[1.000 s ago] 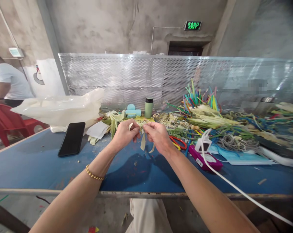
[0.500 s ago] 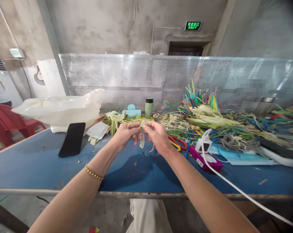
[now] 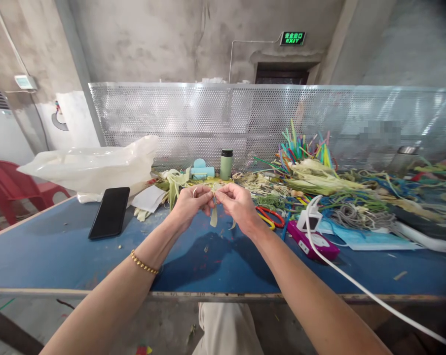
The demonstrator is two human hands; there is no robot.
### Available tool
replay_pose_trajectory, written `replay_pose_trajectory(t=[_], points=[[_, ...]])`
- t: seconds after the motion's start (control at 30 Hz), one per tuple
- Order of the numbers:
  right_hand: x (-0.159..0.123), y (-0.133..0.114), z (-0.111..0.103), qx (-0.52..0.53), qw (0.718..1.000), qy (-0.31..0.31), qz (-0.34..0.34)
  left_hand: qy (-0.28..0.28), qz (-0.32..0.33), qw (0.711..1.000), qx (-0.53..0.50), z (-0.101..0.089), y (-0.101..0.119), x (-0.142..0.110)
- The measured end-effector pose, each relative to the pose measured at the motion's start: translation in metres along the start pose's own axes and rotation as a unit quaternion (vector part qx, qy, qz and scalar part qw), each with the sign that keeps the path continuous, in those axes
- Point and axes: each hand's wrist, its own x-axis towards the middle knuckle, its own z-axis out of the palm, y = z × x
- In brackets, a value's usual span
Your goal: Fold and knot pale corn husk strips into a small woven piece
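Observation:
Above the blue table [image 3: 141, 268], my left hand [image 3: 191, 204] and my right hand [image 3: 238, 204] meet fingertip to fingertip. Both are closed in a pinch on a small piece of pale green corn husk [image 3: 213, 217], whose strip hangs down between them. The top of the piece, with some whitish bits, is partly covered by my fingers. Beyond my hands lie loose corn husks [image 3: 176, 182] and a green bottle [image 3: 226, 164] with a black lid. Red-handled scissors [image 3: 273, 216] rest just right of my right hand.
A black phone [image 3: 110, 213], white paper [image 3: 149, 198] and a plastic bag [image 3: 97, 165] lie on the left. Rightward are a purple power strip [image 3: 314, 241] with a white cable, a blue face mask [image 3: 378, 240], tangled cords and colourful pipe cleaners [image 3: 304, 150]. A perforated metal screen [image 3: 186, 113] stands behind.
The hands stay together with slight finger movement. The hanging husk strip has shifted a little to the left.

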Motion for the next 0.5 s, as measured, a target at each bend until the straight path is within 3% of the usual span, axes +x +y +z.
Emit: replay_pose_trajectory(t=[0.3,0.37,0.5], points=[[0.002,0.002,-0.0015,-0.065,0.998,0.002,-0.022,0.004,-0.006,0.999,-0.035,-0.003,-0.0034,0.0021],[0.0031,0.0002,-0.0045,-0.129,0.989,0.022,-0.065,0.014,0.008,1.0,-0.016,-0.0033,-0.0034,0.0029],[0.0024,-0.0055,-0.0082,-0.259,0.942,0.115,-0.182,0.058,0.045,0.997,0.017,-0.0044,-0.0043,0.0051]])
